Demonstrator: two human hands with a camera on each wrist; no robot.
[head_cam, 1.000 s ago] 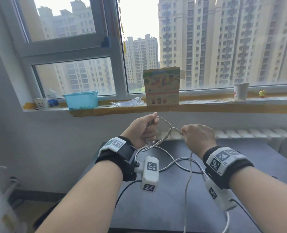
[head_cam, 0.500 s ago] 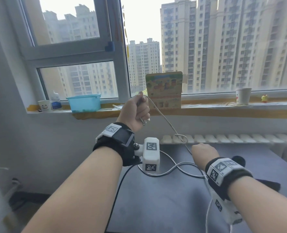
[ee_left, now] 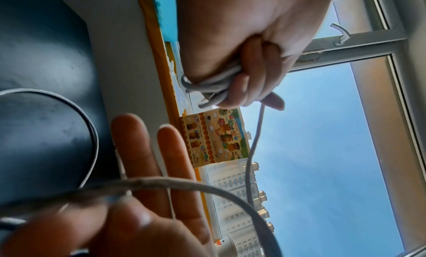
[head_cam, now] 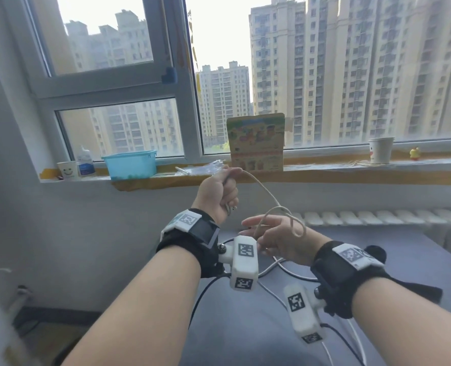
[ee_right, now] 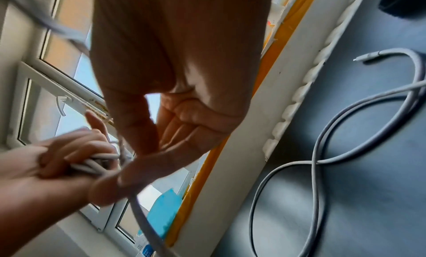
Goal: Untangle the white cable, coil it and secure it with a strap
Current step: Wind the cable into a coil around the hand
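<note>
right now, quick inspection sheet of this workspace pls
surface: dark table, part of the cable lying on it
job's things: white cable, several strands bunched in the left fist, one loop draped over the right hand; strap: nothing seen
clutter: blue tub, printed card and paper cups on the sill
grips: left hand fisted on the cable; right hand fingers straight
cables: black leads from the wrist cameras
surroundings: window, tower blocks outside

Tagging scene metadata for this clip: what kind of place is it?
Likely a room in a high-rise flat, though it could be an office. A dark table stands below a wide window facing apartment towers; the sill holds a blue tub and a paper cup; a radiator runs underneath.
</note>
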